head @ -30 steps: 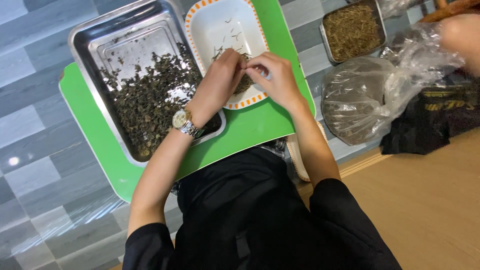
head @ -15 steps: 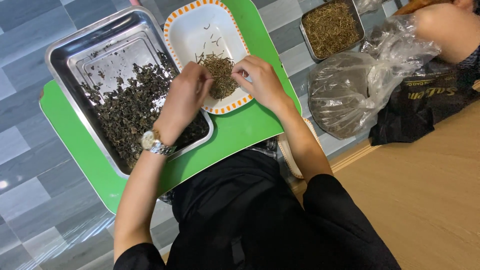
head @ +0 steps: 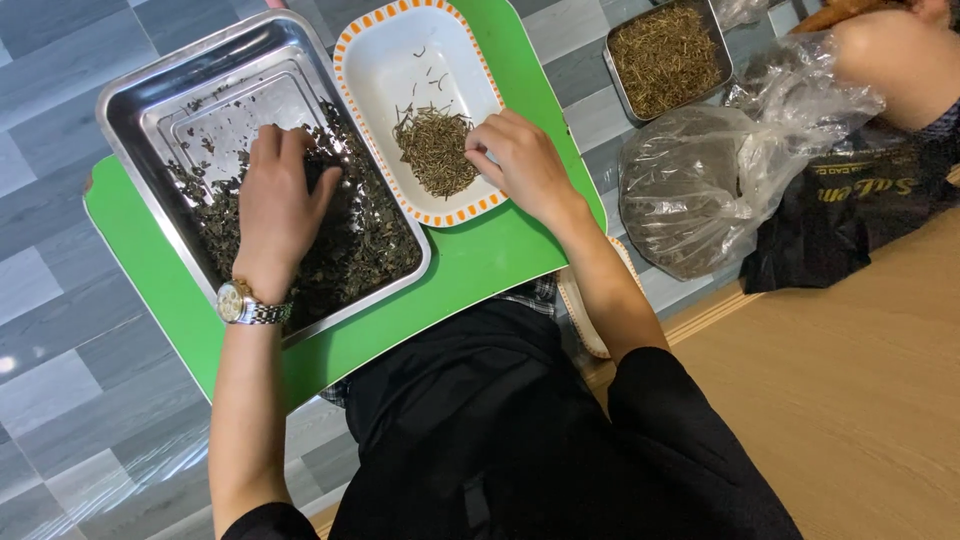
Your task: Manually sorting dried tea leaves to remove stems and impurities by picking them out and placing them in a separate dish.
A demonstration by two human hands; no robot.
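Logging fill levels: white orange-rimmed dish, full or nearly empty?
Nearly empty: the white dish holds one small pile of stems; most of its floor is bare.

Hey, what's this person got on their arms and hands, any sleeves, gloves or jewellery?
No gloves. The left hand has a silver and gold metal-band watch at its wrist. The right hand wears nothing. Both forearms are bare, with short black sleeves ending near the elbows.

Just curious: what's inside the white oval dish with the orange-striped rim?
The white oval dish with the orange-striped rim holds a small heap of thin brownish stems and a few stray bits. The right hand covers its near corner.
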